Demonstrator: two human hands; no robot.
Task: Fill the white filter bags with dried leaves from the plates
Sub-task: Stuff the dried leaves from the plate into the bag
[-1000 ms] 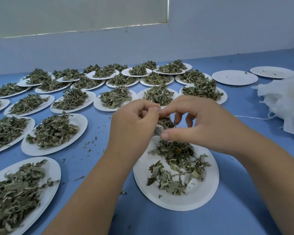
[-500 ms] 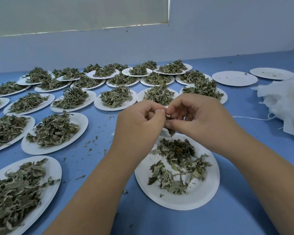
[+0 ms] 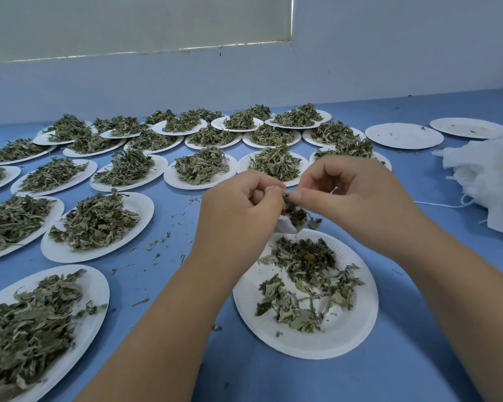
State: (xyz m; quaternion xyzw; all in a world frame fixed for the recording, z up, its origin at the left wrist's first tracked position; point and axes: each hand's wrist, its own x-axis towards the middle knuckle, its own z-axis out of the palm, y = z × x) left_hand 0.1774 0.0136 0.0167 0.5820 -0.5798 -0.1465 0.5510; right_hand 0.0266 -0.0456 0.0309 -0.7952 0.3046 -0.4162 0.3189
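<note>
Crinkled dried leaves (image 3: 295,211) poke from the thin white filter bag (image 3: 286,226).

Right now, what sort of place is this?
Probably a small workroom for hand-packing herbal tea. A blue table holds many paper plates heaped with dried leaves, a pile of white filter bags lies at the right, and the left hand and right hand pinch one filter bag.

No writing, label, brand or number can be read anywhere on the table. The paper plates (image 3: 302,348), near and far, show plain white rims. The heap of white filter bags (image 3: 494,181) at the right looks unprinted, though its folds are too blurred to be sure.
</note>
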